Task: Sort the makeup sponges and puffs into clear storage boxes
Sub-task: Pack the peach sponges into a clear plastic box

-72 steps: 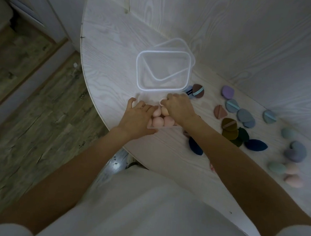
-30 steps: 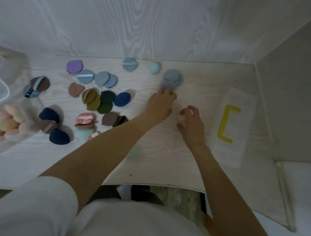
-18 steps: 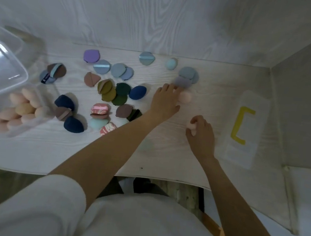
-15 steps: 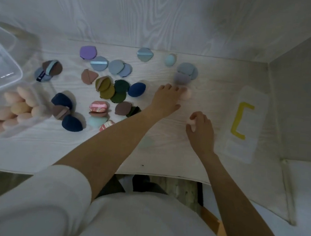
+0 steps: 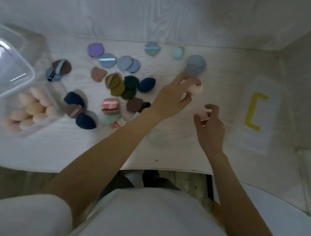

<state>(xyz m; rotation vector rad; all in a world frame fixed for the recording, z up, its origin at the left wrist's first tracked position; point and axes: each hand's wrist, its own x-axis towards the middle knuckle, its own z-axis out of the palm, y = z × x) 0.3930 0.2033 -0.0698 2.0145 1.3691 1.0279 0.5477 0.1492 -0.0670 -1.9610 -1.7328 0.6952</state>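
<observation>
Sponges and puffs: scattered over the white table point(image 5: 176, 154), mostly left of centre, between the clear box and the hands.
Pink sponge at the left hand point(image 5: 173, 98): peach-pink sponge point(image 5: 197, 88) pinched at the fingertips, just below the grey-blue puffs point(image 5: 195, 66); whether lifted or resting on the table, cannot tell.
Left hand grip: fingers curled round that sponge, arm reaching in across the pile.
Pink sponge at the right hand point(image 5: 209, 127): pale pink sponge point(image 5: 202, 113) held between thumb and curled fingers, just above the table, near the left hand but apart from it.
Right hand grip: closed on that second sponge.
Clear box point(image 5: 36, 125): at the left edge of the table, holding a cluster of peach and pink sponges point(image 5: 32, 109).
Second clear box point(image 5: 7, 65): behind it, further left; contents blurred by glare.
Flat puffs: purple puff point(image 5: 95, 49) and light blue puffs point(image 5: 118, 62) along the back; olive and dark green puffs point(image 5: 122, 88) in the middle; brown puffs point(image 5: 98, 74) beside them.
Dark sponges: navy sponges point(image 5: 85, 121) near the box, another navy one point(image 5: 146, 84) close to the left wrist.
Mint sponges: one point(image 5: 178, 52) by the back wall, one point(image 5: 156, 137) blurred under the left forearm.
Marbled pink puffs point(image 5: 110, 105): stacked mid-table.
Paper with a yellow bracket mark point(image 5: 255, 112): flat on the table, right of the right hand.
</observation>
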